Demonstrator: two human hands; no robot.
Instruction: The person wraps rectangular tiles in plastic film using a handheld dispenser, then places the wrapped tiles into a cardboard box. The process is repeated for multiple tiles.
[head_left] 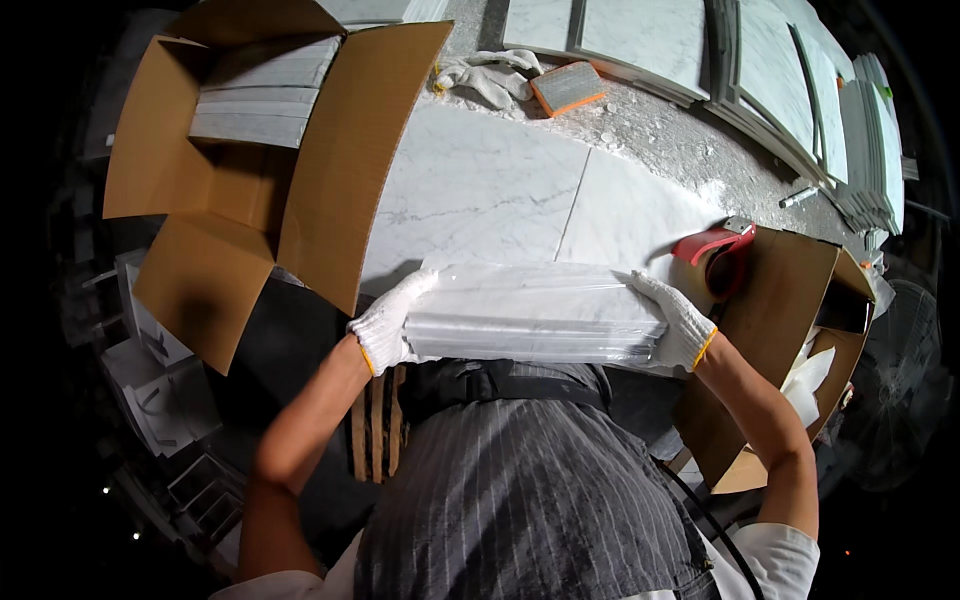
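Note:
Between my two hands is a stack of white marble tiles (535,310), wrapped in clear plastic film, at the near edge of the marble-topped table. My left hand (393,318), in a white knit glove, grips the stack's left end. On its right end closes my right hand (682,318), gloved the same way. The fingertips show over the top edges; the undersides of both hands are hidden. To the left stands an open cardboard box (335,160) with several similar stacks (255,115) packed in its far part.
A red tape dispenser (722,258) sits right of the stack, beside a cardboard box (765,320) holding white scraps. White gloves (490,78) and an orange-edged block (568,88) lie at the back. Large marble slabs (645,45) lean far right, and a fan (895,375) stands at right.

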